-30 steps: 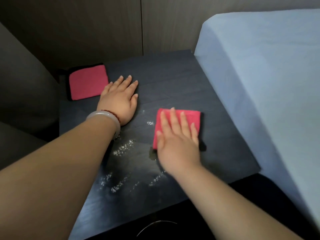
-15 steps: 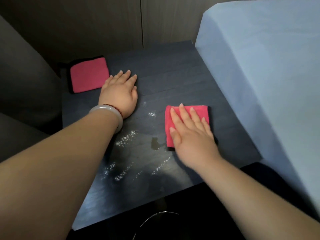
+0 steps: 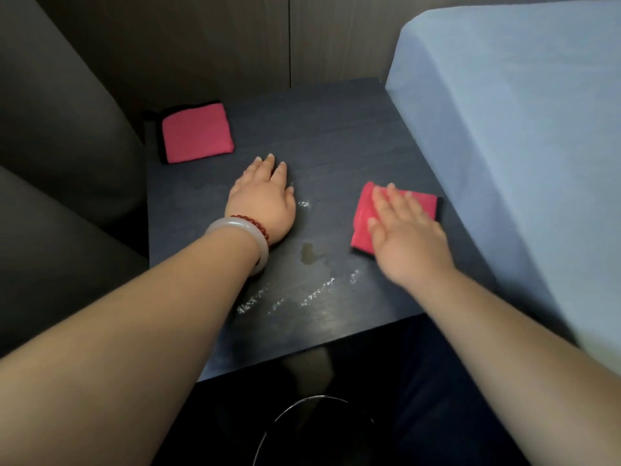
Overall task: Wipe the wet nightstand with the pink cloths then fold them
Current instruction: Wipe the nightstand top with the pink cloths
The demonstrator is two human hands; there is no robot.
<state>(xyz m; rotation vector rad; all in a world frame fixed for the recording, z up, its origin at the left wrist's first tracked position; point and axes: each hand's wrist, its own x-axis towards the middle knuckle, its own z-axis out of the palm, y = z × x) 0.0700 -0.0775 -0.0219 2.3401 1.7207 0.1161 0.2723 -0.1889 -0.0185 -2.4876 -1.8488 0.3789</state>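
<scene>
The dark nightstand [image 3: 336, 136] fills the middle of the view. My right hand [image 3: 406, 237] lies flat, fingers spread, pressing a folded pink cloth [image 3: 363, 223] against the top near its right edge. A second folded pink cloth [image 3: 196, 132] with a black border rests untouched at the back left corner. My left hand [image 3: 262, 200], with a pale bangle and red beads at the wrist, lies palm down on the bare wood. A small puddle [image 3: 311, 255] and streaks of droplets [image 3: 316, 290] sit between my hands, toward the front edge.
A bed with a light blue sheet [image 3: 521, 146] butts against the nightstand's right side. A dark padded seat [image 3: 57, 146] stands to the left. A wood panel wall [image 3: 235, 38] is behind. Below the front edge is dark floor with a round rim [image 3: 322, 398].
My right hand has slid the pink cloth rightward, away from the puddle and toward the bed. My left hand has stayed flat in about the same spot.
</scene>
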